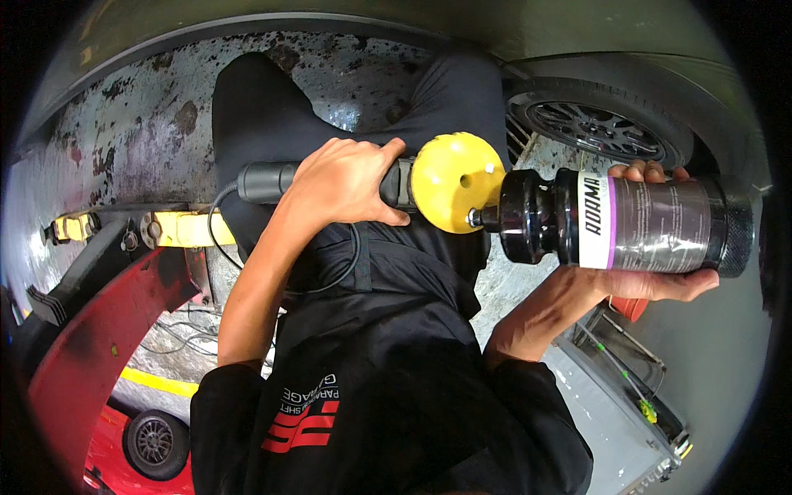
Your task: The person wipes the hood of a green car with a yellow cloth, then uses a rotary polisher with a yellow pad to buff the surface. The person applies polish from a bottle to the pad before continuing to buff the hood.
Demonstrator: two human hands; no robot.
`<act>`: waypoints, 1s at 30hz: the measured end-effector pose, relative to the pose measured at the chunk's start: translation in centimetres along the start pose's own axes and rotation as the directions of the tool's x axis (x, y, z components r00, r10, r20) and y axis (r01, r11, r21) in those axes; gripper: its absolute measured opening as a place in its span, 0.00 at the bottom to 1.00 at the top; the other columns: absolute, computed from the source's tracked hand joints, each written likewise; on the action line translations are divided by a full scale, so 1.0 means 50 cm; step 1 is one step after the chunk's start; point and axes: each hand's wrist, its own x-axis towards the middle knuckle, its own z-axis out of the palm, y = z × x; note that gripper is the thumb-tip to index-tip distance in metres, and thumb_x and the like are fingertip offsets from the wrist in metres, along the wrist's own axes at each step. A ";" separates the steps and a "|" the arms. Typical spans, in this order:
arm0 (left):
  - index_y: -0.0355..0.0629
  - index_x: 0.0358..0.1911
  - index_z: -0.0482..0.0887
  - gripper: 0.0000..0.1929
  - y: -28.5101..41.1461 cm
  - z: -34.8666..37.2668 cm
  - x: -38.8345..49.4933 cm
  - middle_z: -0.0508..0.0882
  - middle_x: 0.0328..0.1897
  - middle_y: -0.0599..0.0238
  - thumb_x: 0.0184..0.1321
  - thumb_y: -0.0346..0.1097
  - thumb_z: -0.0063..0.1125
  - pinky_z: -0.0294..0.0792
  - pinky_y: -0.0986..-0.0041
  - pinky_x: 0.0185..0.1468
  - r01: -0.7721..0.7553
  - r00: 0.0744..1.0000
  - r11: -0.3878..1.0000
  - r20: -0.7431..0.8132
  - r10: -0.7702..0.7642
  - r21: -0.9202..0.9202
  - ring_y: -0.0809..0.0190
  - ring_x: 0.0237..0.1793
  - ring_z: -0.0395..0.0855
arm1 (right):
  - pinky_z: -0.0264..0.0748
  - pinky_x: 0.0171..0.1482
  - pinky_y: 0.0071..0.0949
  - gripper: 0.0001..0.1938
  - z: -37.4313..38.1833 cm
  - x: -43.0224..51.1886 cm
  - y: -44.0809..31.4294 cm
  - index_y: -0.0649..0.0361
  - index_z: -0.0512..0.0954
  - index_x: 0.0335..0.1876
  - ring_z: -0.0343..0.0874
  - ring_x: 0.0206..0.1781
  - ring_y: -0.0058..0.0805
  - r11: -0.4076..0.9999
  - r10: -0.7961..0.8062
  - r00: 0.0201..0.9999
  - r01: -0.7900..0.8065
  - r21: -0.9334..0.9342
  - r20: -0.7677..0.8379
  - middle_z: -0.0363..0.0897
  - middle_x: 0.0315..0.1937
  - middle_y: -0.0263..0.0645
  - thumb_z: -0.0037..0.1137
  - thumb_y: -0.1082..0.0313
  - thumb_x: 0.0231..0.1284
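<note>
My left hand (346,179) is wrapped around the black body of a corded power polisher (263,180), held across my lap. Its round yellow foam pad (451,179) faces up, with a small hole in the middle and two white dabs of a creamy product on it. In my right hand (643,284) lies a black squeeze bottle (659,226) with a printed label, tipped on its side. The bottle's nozzle points left and meets the lower right part of the pad beside one dab. A dark cord (216,229) loops from the polisher's rear end.
A car body panel (588,25) arches overhead, with a wheel (597,127) at upper right. A red lift arm (111,322) with a yellow section (192,229) stands at left, above loose cables (185,331). A red car (111,436) is behind it. A grey cabinet (594,396) sits lower right.
</note>
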 end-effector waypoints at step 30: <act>0.33 0.67 0.79 0.49 -0.065 -0.010 -0.032 0.87 0.51 0.56 0.47 0.61 0.83 0.79 0.61 0.58 -0.195 0.943 0.826 -0.132 0.307 0.528 0.51 0.53 0.90 | 0.83 0.55 0.42 0.35 -0.920 -0.930 0.090 0.61 0.92 0.50 0.89 0.44 0.36 -0.798 0.457 -0.495 -0.595 -0.096 -0.739 0.93 0.47 0.37 0.85 0.36 0.47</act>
